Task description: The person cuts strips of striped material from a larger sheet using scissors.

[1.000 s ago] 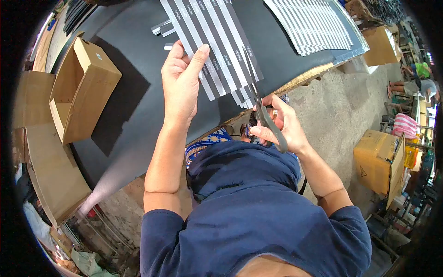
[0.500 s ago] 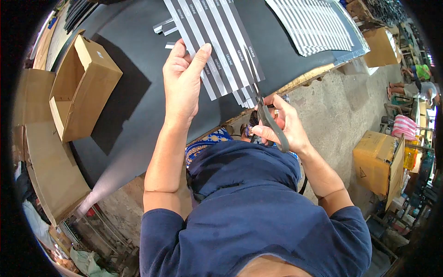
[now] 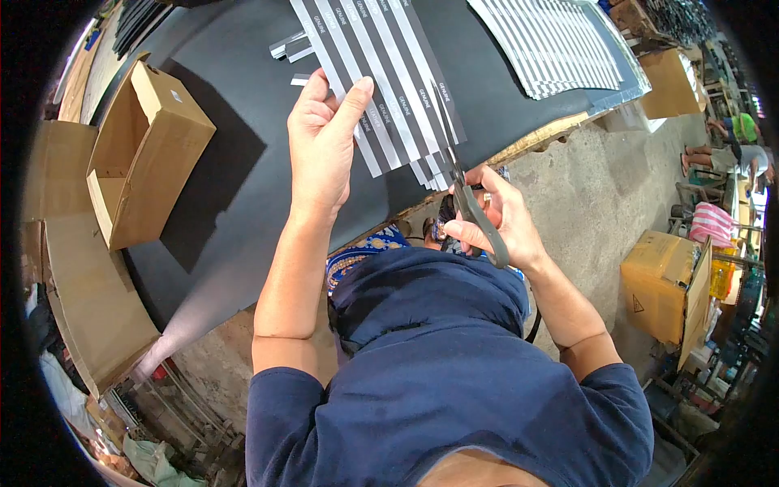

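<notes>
My left hand (image 3: 324, 138) pinches a sheet of black and white striped labels (image 3: 389, 89) between thumb and fingers over the dark table. In my right hand (image 3: 499, 215) is a pair of black-handled scissors (image 3: 471, 203), its blades pointing up along the right-hand stripe of the sheet. Some cut strips (image 3: 430, 173) show below the sheet's lower right corner, near the table edge. More small strips (image 3: 292, 47) lie on the table beyond my left hand.
A stack of striped sheets (image 3: 552, 49) lies at the table's right end. An open cardboard box (image 3: 166, 154) stands at the left on the dark tabletop (image 3: 219, 243). Another carton (image 3: 659, 284) is on the floor at right. People (image 3: 734, 154) are in the far right background.
The scissor blades look slightly closer together along the sheet's right edge. Both hands are in almost the same place.
</notes>
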The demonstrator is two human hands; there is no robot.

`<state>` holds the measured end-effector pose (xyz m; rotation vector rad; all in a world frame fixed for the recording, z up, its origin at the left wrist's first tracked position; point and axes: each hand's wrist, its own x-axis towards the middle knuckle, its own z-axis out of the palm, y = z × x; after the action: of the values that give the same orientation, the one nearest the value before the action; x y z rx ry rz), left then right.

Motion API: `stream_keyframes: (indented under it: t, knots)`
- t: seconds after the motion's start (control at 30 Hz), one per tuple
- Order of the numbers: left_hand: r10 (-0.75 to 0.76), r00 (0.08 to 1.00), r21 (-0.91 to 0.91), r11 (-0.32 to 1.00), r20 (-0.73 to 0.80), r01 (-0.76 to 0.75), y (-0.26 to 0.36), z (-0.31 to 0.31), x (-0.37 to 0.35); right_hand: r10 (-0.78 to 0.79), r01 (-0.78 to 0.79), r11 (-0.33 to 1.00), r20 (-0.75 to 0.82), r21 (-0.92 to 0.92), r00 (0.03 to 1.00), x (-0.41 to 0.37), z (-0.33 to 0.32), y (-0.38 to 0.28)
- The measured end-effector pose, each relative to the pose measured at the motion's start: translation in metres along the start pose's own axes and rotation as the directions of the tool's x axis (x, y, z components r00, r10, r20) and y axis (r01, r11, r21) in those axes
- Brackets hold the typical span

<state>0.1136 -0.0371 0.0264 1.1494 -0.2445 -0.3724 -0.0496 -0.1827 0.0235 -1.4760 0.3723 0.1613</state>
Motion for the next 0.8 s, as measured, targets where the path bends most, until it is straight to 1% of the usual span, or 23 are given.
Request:
stream_keyframes:
  t: [0.3, 0.4, 0.47, 0.8]
  knots:
    - [0.006, 1.000, -0.007, 1.000, -0.007, -0.006, -0.0019, -0.0005, 0.0004, -0.013, 0.013, 1.000, -0.014, -0.005, 1.000, 0.0005, -0.0001, 0.0001]
    - [0.008, 1.000, 0.002, 1.000, -0.008, -0.008, -0.0014, -0.0006, -0.0001, -0.045, 0.045, 0.999, -0.032, -0.002, 0.998, 0.0008, 0.0008, 0.0008]
    - [0.017, 1.000, -0.005, 1.000, -0.008, -0.017, -0.0020, -0.0006, 0.0003, -0.013, 0.013, 1.000, -0.033, 0.004, 0.999, -0.0001, 0.0011, -0.0019]
    - [0.017, 1.000, -0.024, 1.000, -0.003, -0.017, 0.0002, 0.0007, 0.0004, 0.018, -0.015, 0.999, -0.082, 0.035, 0.996, -0.0012, 0.0037, -0.0018]
